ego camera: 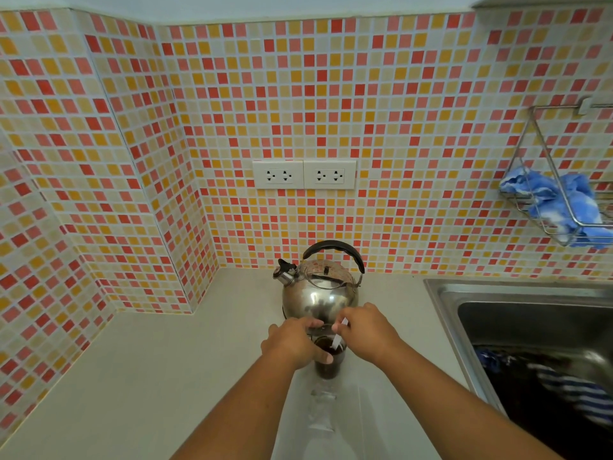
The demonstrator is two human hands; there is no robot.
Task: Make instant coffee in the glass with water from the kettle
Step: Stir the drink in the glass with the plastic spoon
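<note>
A clear glass of dark coffee stands on the pale countertop, just in front of the steel kettle with its black handle. My left hand wraps around the glass's left side and rim. My right hand pinches a thin white stirrer whose lower end dips into the dark liquid. The kettle stands upright with its spout to the left, touching neither hand.
A steel sink with dark and striped cloth in it lies to the right. A wire rack holding a blue cloth hangs on the tiled wall. Two wall sockets sit above the kettle. A clear plastic wrapper lies near the glass.
</note>
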